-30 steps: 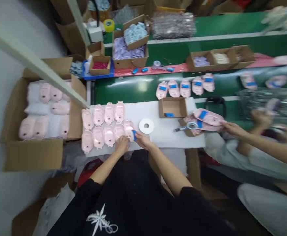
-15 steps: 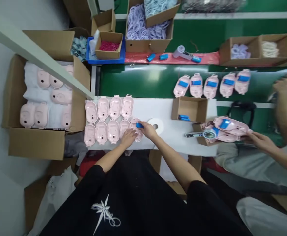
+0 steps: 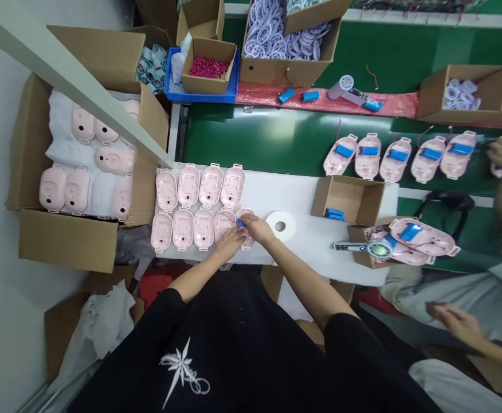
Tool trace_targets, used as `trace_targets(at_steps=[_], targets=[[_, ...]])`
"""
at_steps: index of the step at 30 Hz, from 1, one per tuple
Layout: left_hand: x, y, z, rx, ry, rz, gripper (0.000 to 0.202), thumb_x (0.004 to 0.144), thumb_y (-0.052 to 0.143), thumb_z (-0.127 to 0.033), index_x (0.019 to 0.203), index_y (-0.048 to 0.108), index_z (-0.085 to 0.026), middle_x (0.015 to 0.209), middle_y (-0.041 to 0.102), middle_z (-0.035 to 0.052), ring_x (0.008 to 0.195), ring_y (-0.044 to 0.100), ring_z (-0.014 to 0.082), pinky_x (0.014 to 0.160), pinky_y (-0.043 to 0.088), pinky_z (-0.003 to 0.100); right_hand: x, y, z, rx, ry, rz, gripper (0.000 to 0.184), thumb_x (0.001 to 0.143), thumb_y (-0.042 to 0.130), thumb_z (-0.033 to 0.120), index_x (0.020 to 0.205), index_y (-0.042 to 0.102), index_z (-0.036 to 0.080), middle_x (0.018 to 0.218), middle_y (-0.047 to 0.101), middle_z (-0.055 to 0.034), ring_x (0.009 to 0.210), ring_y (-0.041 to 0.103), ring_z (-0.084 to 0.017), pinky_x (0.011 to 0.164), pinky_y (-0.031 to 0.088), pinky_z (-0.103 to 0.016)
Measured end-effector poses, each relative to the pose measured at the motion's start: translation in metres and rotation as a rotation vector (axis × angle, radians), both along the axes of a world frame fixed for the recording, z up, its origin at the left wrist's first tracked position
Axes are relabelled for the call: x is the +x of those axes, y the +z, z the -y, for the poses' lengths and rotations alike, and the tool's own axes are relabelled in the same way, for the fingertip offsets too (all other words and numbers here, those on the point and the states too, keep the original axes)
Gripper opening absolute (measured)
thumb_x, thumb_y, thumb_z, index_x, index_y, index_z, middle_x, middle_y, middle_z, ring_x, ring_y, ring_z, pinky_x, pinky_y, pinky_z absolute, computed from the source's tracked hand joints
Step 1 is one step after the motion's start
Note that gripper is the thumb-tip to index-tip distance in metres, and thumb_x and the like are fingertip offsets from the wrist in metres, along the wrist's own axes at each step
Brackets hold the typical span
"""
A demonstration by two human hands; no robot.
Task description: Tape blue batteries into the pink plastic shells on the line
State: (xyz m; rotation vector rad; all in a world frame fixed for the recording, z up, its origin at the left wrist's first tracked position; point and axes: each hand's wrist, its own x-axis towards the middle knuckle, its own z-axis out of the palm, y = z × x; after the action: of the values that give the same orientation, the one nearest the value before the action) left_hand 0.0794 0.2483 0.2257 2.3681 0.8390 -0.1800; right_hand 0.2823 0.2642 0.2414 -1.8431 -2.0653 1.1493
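"Shells (image 3: pixel 204 228): on what are they laid out, starting with the largest things?"

"Beyond them the green belt (image 3: pixel 251 137) is seen. In front of it the white surface (image 3: pixel 268 186) is placed, and on that the shells are set open side up, a far row of four and a near row of five. The end shell (image 3: pixel 248 244), rightmost in the near row, is partly covered by the hands."

"And how are the hands placed?"

"The left hand (image 3: pixel 230 244) is laid low over the near row beside the end shell, its fingers loosely spread, with nothing seen to be gripped. By the right hand (image 3: pixel 257 229) a blue cell (image 3: pixel 240 222) is held down inside the end shell, the fingers drawn close together on it; how firmly it is pinched cannot be told."

"How is this best done?"

"The step in hand is judged to be the seating of the cell. The shell's rim should be steadied by the left fingers, the cell squared first, and pressure then spread evenly along it. Cells are seen lying crosswise in the shells on the belt, so that lie could be matched."

"And the smallest parts?"

"Leads (image 3: pixel 426 131) are seen trailing from some belt shells; none should be trapped beneath the cell."
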Motion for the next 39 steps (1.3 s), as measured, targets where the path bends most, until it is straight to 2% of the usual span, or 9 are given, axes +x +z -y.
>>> trace_targets(at_steps=[9, 13, 16, 21, 27, 30, 33, 36, 39], targets=[[0.000, -0.001, -0.001, -0.041, 0.003, 0.017, 0.041, 0.105, 0.047, -0.015, 0.139, 0.068, -0.025, 0.157, 0.056, 0.0102, 0.157, 0.037, 0.0263, 0.130, 0.030, 0.051, -0.007, 0.000, 0.001, -0.061, -0.014, 0.067, 0.057, 0.093, 0.054, 0.004, 0.146, 0.064, 0.022, 0.155, 0.060, -0.0132, 0.147, 0.053, -0.026, 0.118, 0.049, -0.044], [0.000, 0.002, -0.003, -0.057, -0.010, 0.004, 0.039, 0.107, 0.046, -0.017, 0.138, 0.068, -0.023, 0.158, 0.056, 0.0094, 0.156, 0.037, 0.0262, 0.130, 0.030, 0.050, -0.010, -0.008, 0.003, -0.126, -0.120, 0.005, 0.056, 0.091, 0.054, 0.003, 0.142, 0.067, 0.021, 0.156, 0.059, -0.0135, 0.147, 0.053, -0.027, 0.122, 0.045, -0.045], [0.003, 0.010, -0.007, -0.027, -0.026, -0.028, 0.036, 0.107, 0.048, -0.019, 0.135, 0.071, -0.022, 0.155, 0.059, 0.0083, 0.152, 0.044, 0.0275, 0.128, 0.034, 0.050, -0.010, -0.011, 0.005, -0.137, -0.241, -0.147, 0.055, 0.085, 0.058, 0.005, 0.135, 0.072, 0.023, 0.152, 0.063, -0.0120, 0.143, 0.057, -0.030, 0.123, 0.043, -0.049], [0.012, 0.027, -0.018, 0.088, -0.063, -0.082, 0.032, 0.105, 0.052, -0.021, 0.129, 0.075, -0.022, 0.149, 0.065, 0.0091, 0.144, 0.054, 0.0288, 0.122, 0.044, 0.050, -0.011, -0.010, -0.005, -0.093, -0.349, -0.282, 0.050, 0.075, 0.064, 0.010, 0.112, 0.081, 0.040, 0.139, 0.072, -0.0057, 0.138, 0.061, -0.035, 0.115, 0.049, -0.051], [0.007, 0.052, -0.014, 0.086, -0.154, -0.024, 0.053, 0.100, 0.054, -0.016, 0.151, 0.058, -0.026, 0.153, 0.060, 0.0107, 0.147, 0.049, 0.0296, 0.126, 0.038, 0.054, -0.001, 0.015, 0.000, 0.027, -0.390, -0.304, 0.053, 0.077, 0.058, 0.013, 0.114, 0.079, 0.042, 0.136, 0.072, -0.0051, 0.135, 0.063, -0.033, 0.111, 0.053, -0.054], [0.002, 0.061, -0.003, 0.043, -0.148, 0.067, 0.059, 0.098, 0.052, -0.015, 0.155, 0.054, -0.030, 0.155, 0.058, 0.0093, 0.146, 0.049, 0.0287, 0.126, 0.038, 0.053, 0.030, 0.027, 0.011, 0.079, -0.494, -0.315, 0.049, 0.082, 0.060, 0.020, 0.121, 0.077, 0.045, 0.137, 0.071, -0.0036, 0.135, 0.063, -0.032, 0.118, 0.048, -0.051], [0.015, 0.062, 0.003, -0.007, -0.111, 0.043, 0.057, 0.097, 0.052, -0.016, 0.151, 0.058, -0.031, 0.156, 0.057, 0.0080, 0.145, 0.050, 0.0299, 0.123, 0.042, 0.053, 0.085, 0.036, 0.000, 0.168, -0.589, -0.302, 0.046, 0.084, 0.064, 0.024, 0.124, 0.075, 0.044, 0.136, 0.071, -0.0049, 0.134, 0.063, -0.034, 0.121, 0.045, -0.051], [0.050, 0.056, 0.002, -0.067, -0.115, -0.033, 0.059, 0.095, 0.053, -0.017, 0.151, 0.057, -0.033, 0.162, 0.052, 0.0063, 0.151, 0.045, 0.0315, 0.125, 0.041, 0.054, 0.158, 0.039, -0.046, 0.250, -0.598, -0.259, 0.050, 0.086, 0.060, 0.019, 0.132, 0.072, 0.033, 0.143, 0.067, -0.0079, 0.137, 0.058, -0.032, 0.122, 0.043, -0.050], [0.093, 0.047, -0.008, -0.112, -0.135, -0.136, 0.069, 0.093, 0.053, -0.017, 0.160, 0.047, -0.033, 0.169, 0.043, 0.0057, 0.157, 0.036, 0.0330, 0.129, 0.034, 0.057, 0.230, 0.035, -0.114, 0.241, -0.545, -0.132, 0.053, 0.086, 0.055, 0.011, 0.136, 0.067, 0.020, 0.149, 0.061, -0.0119, 0.140, 0.054, -0.028, 0.121, 0.042, -0.044]])
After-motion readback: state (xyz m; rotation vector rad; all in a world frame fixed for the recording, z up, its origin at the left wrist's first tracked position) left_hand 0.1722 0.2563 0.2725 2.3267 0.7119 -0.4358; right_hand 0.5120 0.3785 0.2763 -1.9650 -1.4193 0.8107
